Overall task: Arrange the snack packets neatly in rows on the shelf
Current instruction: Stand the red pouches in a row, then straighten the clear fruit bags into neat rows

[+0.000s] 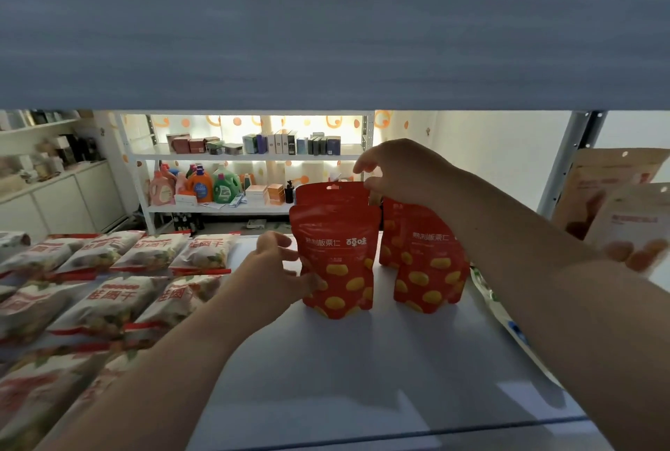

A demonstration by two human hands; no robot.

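Note:
A red snack pouch with yellow spots (339, 255) stands upright on the white shelf (362, 360). My left hand (281, 271) grips its lower left side. My right hand (395, 169) pinches its top right corner from above. Another red pouch stands just behind it, only its top showing. To the right stand two more red pouches, the front one (429, 262) upright, the other partly hidden behind my right wrist. White-and-red flat snack packets (119, 291) lie in rows on the shelf's left part.
The shelf board above (326, 44) hangs low over the hands. A grey upright post (565, 160) stands at right, with beige pouches (612, 193) beside it. More packets lie along the right edge under my forearm. Behind is another rack with bottles and boxes (232, 171).

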